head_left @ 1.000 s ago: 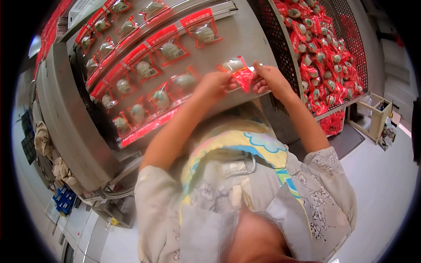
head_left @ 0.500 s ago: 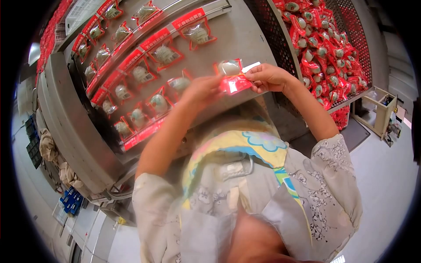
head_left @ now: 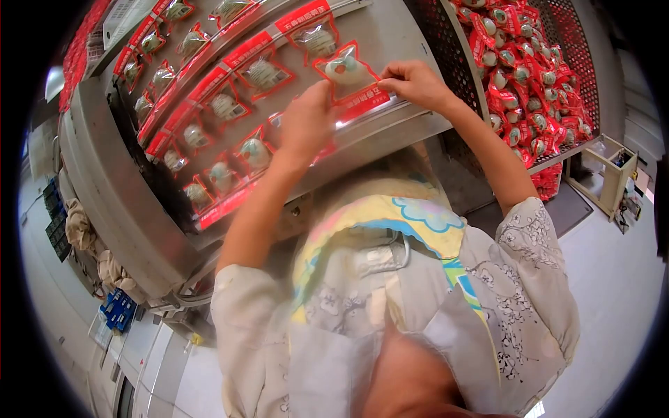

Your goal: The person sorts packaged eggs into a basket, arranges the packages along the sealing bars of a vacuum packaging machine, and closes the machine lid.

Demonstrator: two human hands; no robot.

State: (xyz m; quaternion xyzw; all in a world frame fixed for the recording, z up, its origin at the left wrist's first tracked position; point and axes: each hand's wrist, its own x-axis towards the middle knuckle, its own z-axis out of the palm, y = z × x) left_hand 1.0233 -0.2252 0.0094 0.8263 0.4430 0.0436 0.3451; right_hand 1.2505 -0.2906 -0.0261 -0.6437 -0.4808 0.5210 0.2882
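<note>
A red and clear packet [head_left: 346, 73] with a pale egg-like item inside lies flat near the front edge of the metal table. My right hand [head_left: 412, 81] pinches its lower right corner. My left hand [head_left: 308, 118] is at the packet's left side, blurred by motion, so its fingers and any contact are unclear. Similar packets stand in rows to the left, among them one [head_left: 317, 40] just behind and one [head_left: 254, 152] in the front row, whose red ends line up along metal rails [head_left: 334, 8].
At the right a perforated metal bin [head_left: 568, 63] holds a heap of such packets [head_left: 519, 76]. A large metal machine housing [head_left: 115, 174] borders the rows at the left. A small beige stand [head_left: 613, 182] is at the far right, and blue trays [head_left: 118, 310] are lower left.
The packet between my hands has turned and moved back and left to lie flat with its red end toward me. My right hand has moved back with it; my left hand has shifted back.
</note>
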